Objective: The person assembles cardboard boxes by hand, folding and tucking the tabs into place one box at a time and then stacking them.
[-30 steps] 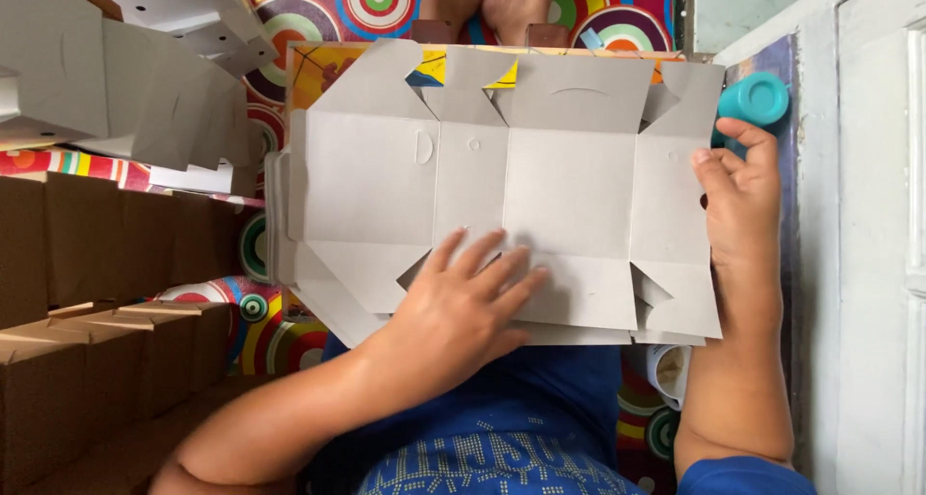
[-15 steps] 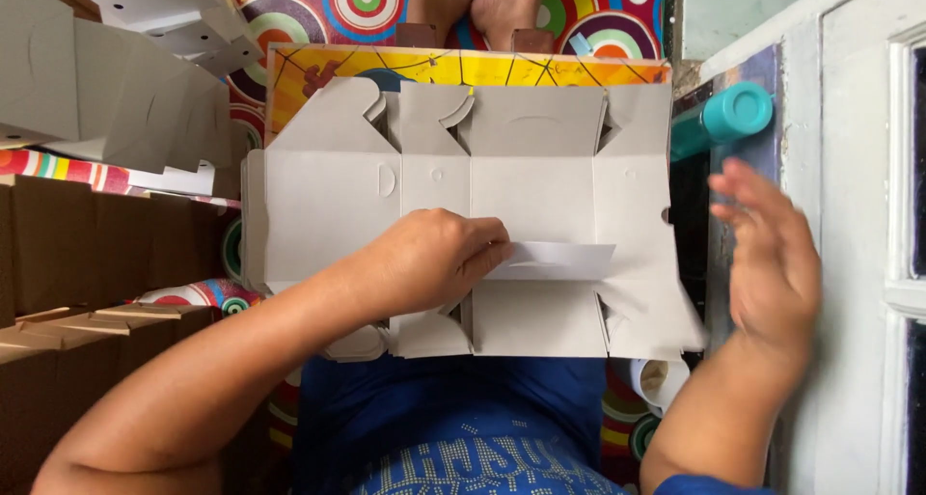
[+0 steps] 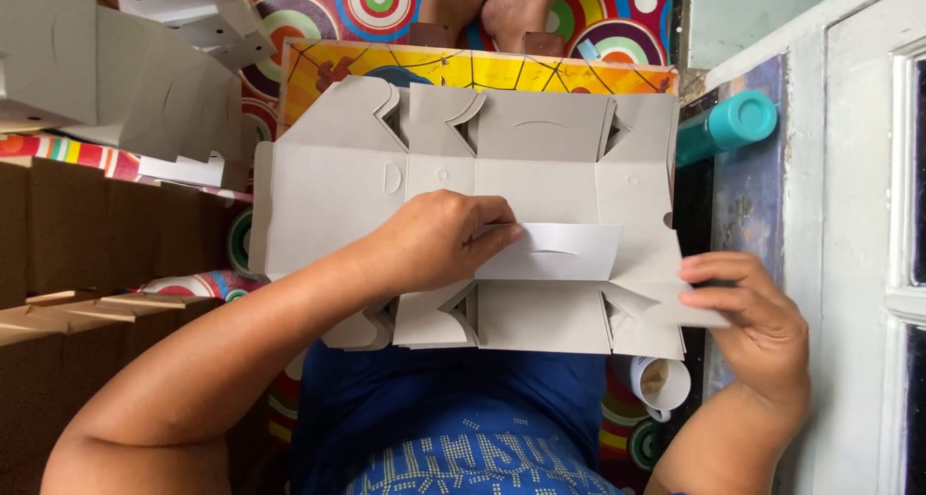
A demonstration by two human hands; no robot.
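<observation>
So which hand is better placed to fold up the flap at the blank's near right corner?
The right hand, probably. Its fingers already touch that corner flap of the grey cardboard blank. The left hand is busy pressing the white folded panel at the middle.

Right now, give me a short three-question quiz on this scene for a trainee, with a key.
1. True or false: the left hand presses on the flat grey box blank.
2. Which thing lies right of the blank, near the door? A) teal bottle B) red cup C) black tray
3. Fill in: the right hand touches the blank's ____ edge.

Key
1. True: its fingers rest on a folded white flap.
2. A.
3. Right: the fingertips meet a flap there.
</observation>
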